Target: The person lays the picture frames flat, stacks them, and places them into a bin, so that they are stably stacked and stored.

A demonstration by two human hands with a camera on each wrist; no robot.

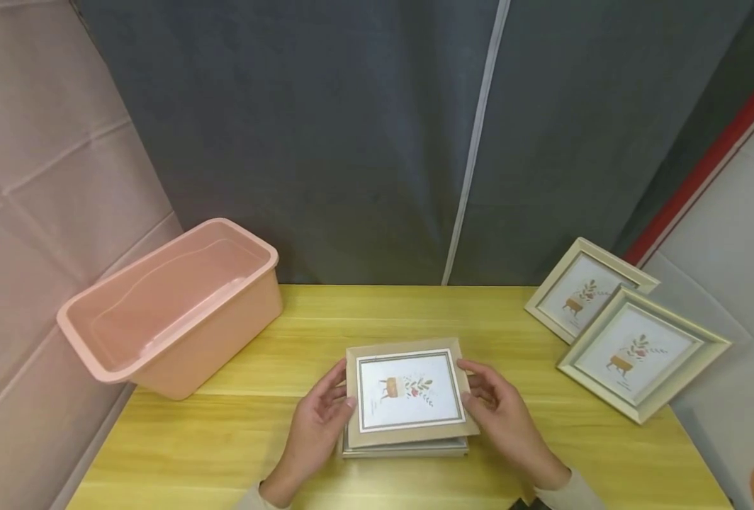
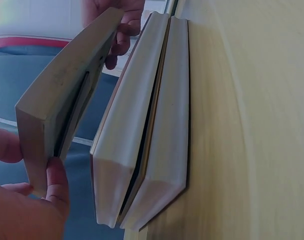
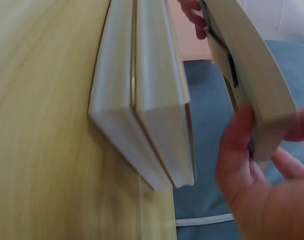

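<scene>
A beige picture frame (image 1: pixel 409 389) with a potted-plant print is raised a little above the table, its picture facing up and turned sideways. My left hand (image 1: pixel 316 425) grips its left edge between thumb and fingers, and my right hand (image 1: pixel 504 418) grips the right edge the same way. Beneath it lies a stack of frames (image 1: pixel 409 449), mostly hidden in the head view. Both wrist views show two stacked frames (image 2: pixel 137 120) and a gap between them and the held frame (image 3: pixel 256 70).
At the left stands a pink plastic bin (image 1: pixel 217 319). Two more picture frames, a rear one (image 1: pixel 558 304) and a front one (image 1: pixel 638 407), overlap at the right of the wooden table (image 1: pixel 224 439). A dark grey curtain (image 1: pixel 319 142) hangs behind.
</scene>
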